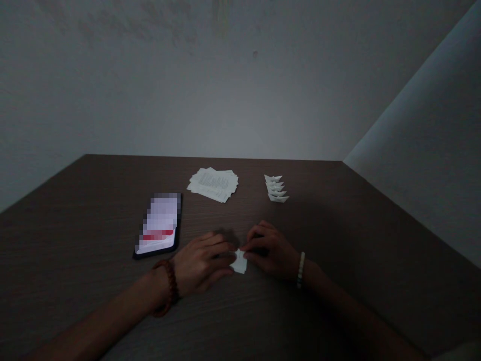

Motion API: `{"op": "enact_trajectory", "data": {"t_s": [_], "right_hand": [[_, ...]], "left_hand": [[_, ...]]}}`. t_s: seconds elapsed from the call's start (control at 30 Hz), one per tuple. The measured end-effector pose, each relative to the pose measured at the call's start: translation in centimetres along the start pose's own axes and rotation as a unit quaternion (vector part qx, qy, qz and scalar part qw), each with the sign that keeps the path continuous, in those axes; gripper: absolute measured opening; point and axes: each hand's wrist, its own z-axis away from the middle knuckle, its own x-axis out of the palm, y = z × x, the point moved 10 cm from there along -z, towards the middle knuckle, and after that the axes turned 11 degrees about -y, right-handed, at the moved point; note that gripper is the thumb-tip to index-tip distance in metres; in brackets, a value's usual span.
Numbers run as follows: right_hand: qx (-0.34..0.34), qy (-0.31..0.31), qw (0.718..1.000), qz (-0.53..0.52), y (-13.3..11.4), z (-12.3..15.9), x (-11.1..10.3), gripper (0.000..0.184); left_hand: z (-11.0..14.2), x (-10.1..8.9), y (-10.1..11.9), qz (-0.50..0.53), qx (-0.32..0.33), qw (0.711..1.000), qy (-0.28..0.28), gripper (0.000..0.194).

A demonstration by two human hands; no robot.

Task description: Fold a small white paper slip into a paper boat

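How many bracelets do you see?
2: a brown beaded bracelet on the wrist of the left hand, and a pale beaded bracelet on the wrist of the right hand.

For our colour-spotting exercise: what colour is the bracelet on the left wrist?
The bracelet is reddish-brown, seen in the head view.

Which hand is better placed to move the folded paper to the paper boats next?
Right hand, probably: it touches the folded paper and is nearer the paper boats than the left hand.

Small white folded paper [241, 263], partly hidden by bare left hand [201, 260]; black rectangular phone [160, 223], blurred by pixelation; printed white paper sheets [214, 184], wording illegible
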Motion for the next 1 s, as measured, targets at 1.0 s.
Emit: {"op": "enact_trajectory", "data": {"t_s": [1.0], "right_hand": [[0.035, 0.118, 0.981, -0.151, 0.4, 0.4, -2.8, 0.014]], "left_hand": [[0.7, -4.1, -2.2, 0.196, -0.172, 0.952, 0.161, 0.021]]}}
